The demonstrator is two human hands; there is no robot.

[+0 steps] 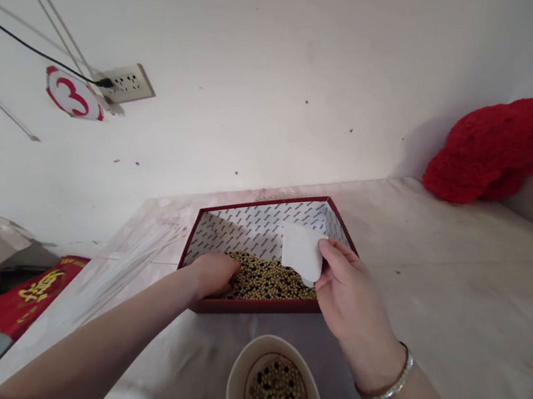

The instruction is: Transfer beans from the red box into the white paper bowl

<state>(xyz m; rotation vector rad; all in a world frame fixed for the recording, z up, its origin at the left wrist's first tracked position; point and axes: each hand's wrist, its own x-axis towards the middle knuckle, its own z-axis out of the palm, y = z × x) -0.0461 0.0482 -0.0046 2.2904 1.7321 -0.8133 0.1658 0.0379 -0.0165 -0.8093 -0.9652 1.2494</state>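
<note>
A dark red box with a white, patterned lining sits on the covered table and holds a layer of tan and black beans. My left hand reaches into its left front corner, down at the beans. Its fingers look curled, but the tips are hidden, so what they hold cannot be made out. Between thumb and fingers, my right hand grips a thin white piece with rounded corners, held over the right side of the beans. Nearer to me stands a white paper tub with similar mixed beans inside.
A fluffy red bundle lies against the wall at the table's far right. On the wall at left are a socket panel with a plugged-in cable and a "3" sign. A red bag-like item shows below the table's left edge.
</note>
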